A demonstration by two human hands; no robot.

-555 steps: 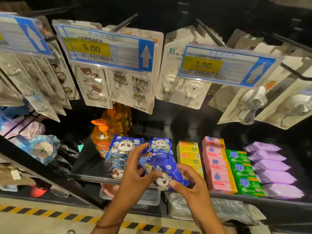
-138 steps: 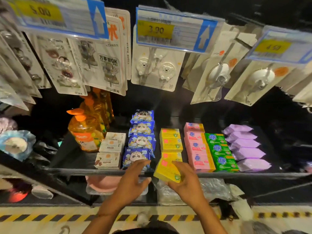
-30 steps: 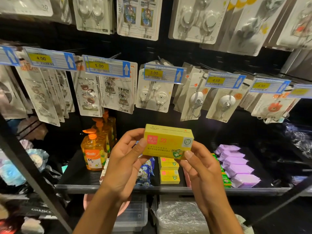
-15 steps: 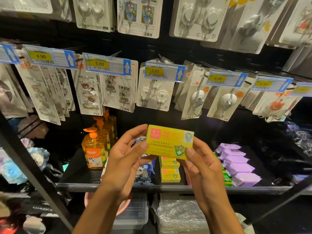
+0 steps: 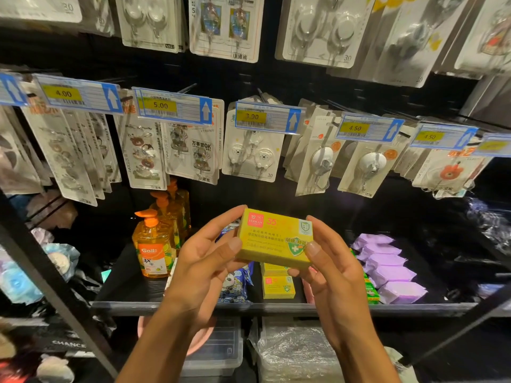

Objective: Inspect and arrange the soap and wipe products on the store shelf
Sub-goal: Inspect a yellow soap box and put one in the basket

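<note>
Above shelf (image 5: 276, 306): yellow box (image 5: 275, 239) held up, label facing viewer; left hand (image 5: 206, 258) grips left end, right hand (image 5: 329, 269) grips right end.

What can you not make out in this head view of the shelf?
All in the head view:
- Small print on the yellow soap box: too small to read.
- Green packs: mostly behind the right hand.
- Panda wipe packs: partly behind the left hand.
- Rightmost price tag: blurred, cut off by the right edge.
</note>
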